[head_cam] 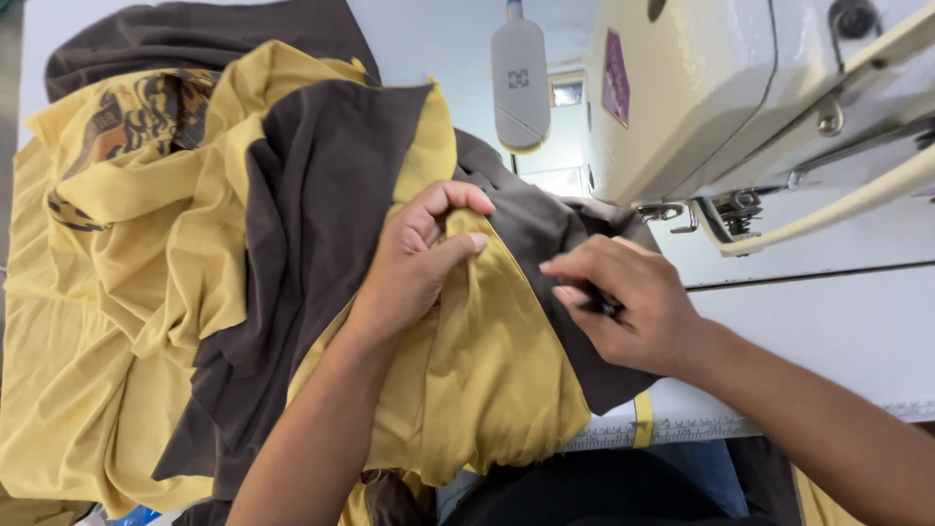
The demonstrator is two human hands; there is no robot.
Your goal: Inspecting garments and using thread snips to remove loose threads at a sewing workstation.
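A garment of yellow fabric (127,292) and dark brown fabric (321,195) lies bunched on a white sewing table. My left hand (419,258) pinches a fold where yellow and brown cloth meet, fingers curled on the fabric. My right hand (623,302) presses on the brown cloth to the right and grips a small dark tool (606,307), mostly hidden by the fingers. The brown edge runs toward the needle area (672,211) of a cream sewing machine (711,88).
The white table top (838,331) extends right under the machine. A grey oblong device (520,83) with a yellow base stands behind the fabric. A ruler strip (672,427) with a yellow tape marks the table's front edge. A printed brown pattern (136,117) shows on the yellow cloth, upper left.
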